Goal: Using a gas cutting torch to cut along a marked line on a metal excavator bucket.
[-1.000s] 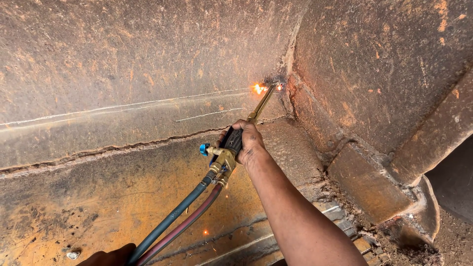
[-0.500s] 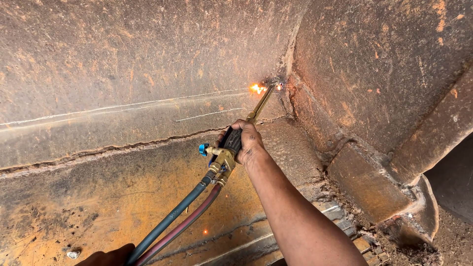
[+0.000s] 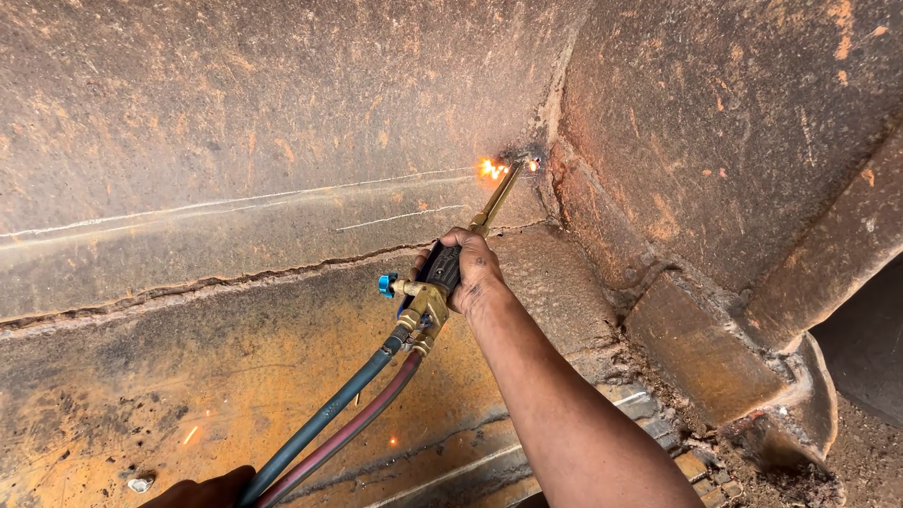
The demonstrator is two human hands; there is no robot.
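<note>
Gripping the torch by its dark handle, my right hand is wrapped tight around it, fingers curled over the top and the forearm running down to the lower right of the view. The brass tube of the torch reaches up and to the right from my fist, and its tip sits against the corner where the big rusty plate meets the side wall. A small orange flame burns just left of the tip, right at the end of a pale line scored across the plate, and the metal around the tip is blackened. Below my fist the brass valve block carries a blue knob on its left side. Two hoses leave the block side by side, touching: a blue-grey hose and a red hose, both running down to the left. My left hand shows only as a sliver at the bottom edge, just beside the hoses where they leave the view; I cannot tell whether it is closed on them. A few sparks glow on the orange-stained plate below the hoses. A cracked seam runs across the plate to the left of my fist.
</note>
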